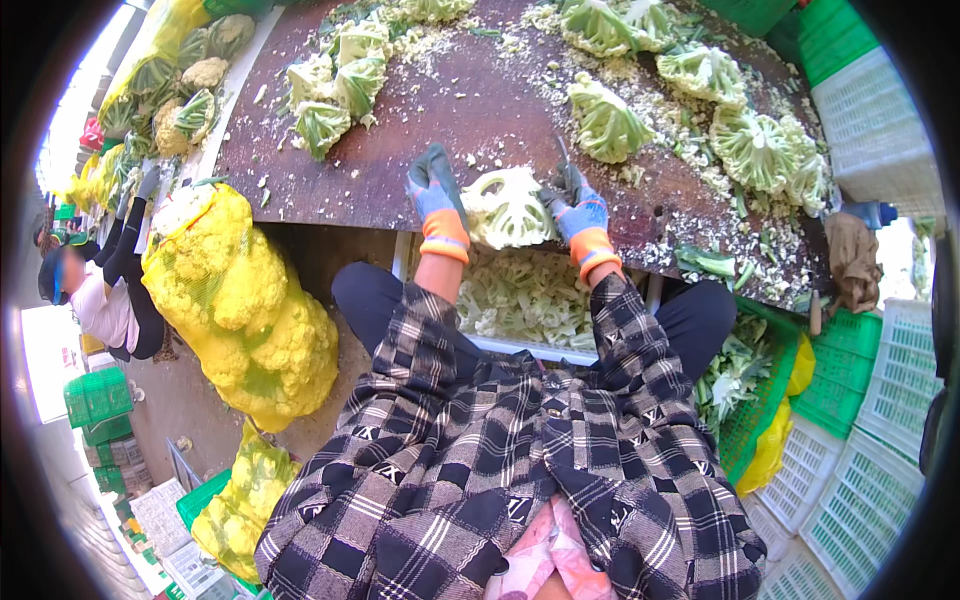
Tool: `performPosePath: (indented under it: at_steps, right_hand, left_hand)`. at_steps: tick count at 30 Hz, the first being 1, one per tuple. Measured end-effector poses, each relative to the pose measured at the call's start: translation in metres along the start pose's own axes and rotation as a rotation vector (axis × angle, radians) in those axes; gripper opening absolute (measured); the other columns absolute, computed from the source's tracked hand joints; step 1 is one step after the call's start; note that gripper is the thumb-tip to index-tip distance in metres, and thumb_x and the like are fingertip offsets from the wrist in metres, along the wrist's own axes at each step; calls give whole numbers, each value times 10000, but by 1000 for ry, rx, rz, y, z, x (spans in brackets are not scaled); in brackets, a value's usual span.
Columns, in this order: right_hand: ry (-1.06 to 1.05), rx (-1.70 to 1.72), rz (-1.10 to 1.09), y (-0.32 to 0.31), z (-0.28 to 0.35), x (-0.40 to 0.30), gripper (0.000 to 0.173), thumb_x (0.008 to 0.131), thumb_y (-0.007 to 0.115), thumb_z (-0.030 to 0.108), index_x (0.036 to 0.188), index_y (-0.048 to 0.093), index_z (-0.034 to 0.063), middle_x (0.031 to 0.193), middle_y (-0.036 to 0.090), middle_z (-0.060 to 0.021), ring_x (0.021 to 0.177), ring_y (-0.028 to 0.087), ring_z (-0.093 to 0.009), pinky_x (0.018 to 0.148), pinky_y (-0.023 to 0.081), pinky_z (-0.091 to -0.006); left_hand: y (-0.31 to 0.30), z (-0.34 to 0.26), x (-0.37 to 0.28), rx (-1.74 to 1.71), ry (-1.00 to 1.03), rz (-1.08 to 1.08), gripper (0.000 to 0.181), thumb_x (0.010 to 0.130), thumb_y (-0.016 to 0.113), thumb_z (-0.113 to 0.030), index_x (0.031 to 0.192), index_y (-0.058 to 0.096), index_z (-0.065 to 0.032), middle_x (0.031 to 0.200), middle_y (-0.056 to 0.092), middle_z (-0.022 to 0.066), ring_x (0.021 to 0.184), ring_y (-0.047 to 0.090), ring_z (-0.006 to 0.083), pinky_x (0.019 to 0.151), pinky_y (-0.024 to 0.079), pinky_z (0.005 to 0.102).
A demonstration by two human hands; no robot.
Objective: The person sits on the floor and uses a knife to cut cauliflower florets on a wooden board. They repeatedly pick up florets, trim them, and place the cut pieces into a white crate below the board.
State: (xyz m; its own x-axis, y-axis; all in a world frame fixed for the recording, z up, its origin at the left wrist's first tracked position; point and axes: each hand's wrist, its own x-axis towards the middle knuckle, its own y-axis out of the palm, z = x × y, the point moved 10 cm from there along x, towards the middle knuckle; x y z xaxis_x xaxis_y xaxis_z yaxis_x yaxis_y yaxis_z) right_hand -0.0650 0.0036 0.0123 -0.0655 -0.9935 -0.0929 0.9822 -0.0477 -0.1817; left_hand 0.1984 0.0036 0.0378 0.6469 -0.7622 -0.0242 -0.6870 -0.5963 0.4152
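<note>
A cut cauliflower piece (510,208), its pale branching stems facing up, sits at the table's near edge between my gloved hands. My left hand (439,187) is against or just beside its left side; whether it grips the piece cannot be made out. In my right hand (581,206) is a small knife (562,148) with its thin blade pointing away from me; the handle is mostly hidden by the glove. These fingers are close to the cauliflower's right side. Below the table edge, a white crate (525,350) holds many cut florets (525,300).
Cauliflower pieces (330,90) and more trimmed heads (757,146) lie on the crumb-strewn brown table (465,97). A yellow net sack (240,307) of cauliflower stands at left. Another person (105,300) works beyond it. Stacked crates (862,480) and a wooden handle (815,311) are at right.
</note>
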Motion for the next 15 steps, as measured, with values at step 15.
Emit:
performPosePath:
  at_steps: [15]
  right_hand:
    - [327,554,-116,-20,-45,-42,328,860,580,130,1185,540,99,837,626,-29,503,571,-128,393,415,-247]
  left_hand:
    - [113,76,-42,303,-417,633,354,840,614,-227,1143,573,-48,1014,635,98,872,584,186,781,466,282]
